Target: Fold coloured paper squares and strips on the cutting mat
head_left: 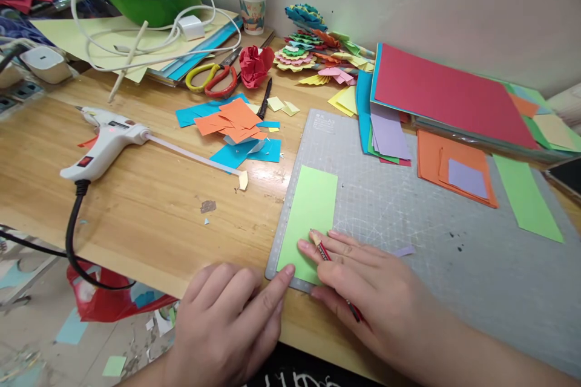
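A light green rectangle of paper (312,202) lies lengthwise on the left edge of a grey cutting mat (381,224). My left hand (231,314) is closed except for its index finger, whose tip presses on the paper's near left corner. Its thumb is mostly hidden. My right hand (367,290) rests over the near right part of the paper, fingers pressing it flat. Between those fingers it grips a red and black pencil (323,250), the sharpened tip pointing away over the paper.
Left lies a white glue gun (109,139) with a glue stick and black cord. Blue and orange paper pieces (236,124), scissors (213,80) and a crumpled red paper flower (255,66) sit behind. Orange sheets (426,163), another green strip (529,199) and a red stack (445,94) are at right.
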Available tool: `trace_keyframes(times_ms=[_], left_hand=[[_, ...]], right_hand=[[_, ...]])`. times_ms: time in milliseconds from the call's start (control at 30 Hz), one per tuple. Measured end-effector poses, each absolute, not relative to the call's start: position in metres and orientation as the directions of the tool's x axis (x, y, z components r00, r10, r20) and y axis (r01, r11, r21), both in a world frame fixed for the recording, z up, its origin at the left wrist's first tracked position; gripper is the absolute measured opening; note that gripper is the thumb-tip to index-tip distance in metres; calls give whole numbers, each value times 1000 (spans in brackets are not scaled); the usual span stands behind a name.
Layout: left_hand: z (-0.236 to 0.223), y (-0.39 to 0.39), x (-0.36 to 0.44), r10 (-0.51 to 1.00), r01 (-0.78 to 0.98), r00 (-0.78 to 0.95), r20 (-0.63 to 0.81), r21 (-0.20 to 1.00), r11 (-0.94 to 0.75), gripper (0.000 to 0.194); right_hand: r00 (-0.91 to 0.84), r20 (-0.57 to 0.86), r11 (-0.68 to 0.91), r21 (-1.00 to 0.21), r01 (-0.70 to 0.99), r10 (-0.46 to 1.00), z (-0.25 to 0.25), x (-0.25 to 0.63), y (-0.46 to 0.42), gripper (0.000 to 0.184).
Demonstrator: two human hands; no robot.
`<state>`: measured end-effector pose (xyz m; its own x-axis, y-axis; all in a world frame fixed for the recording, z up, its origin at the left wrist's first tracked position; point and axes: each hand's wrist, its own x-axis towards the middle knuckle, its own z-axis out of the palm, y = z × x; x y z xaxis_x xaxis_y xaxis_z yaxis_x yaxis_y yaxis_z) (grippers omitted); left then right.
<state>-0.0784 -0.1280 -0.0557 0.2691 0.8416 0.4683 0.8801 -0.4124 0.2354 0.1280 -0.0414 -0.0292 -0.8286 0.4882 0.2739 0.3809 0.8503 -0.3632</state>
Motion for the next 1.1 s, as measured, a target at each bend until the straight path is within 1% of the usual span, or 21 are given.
trace_keyframes(times_ms=[333, 1100], left_hand=[[-60, -131, -78, 827, 867, 236, 510, 274, -416, 33], [-58, -129, -76, 822, 873, 220, 525, 270, -406, 29]], right_hand=[[-819, 277, 843, -369, 393, 503, -29, 126, -42, 14], [-811, 260, 826, -388, 409, 523, -26, 125, -41, 17]])
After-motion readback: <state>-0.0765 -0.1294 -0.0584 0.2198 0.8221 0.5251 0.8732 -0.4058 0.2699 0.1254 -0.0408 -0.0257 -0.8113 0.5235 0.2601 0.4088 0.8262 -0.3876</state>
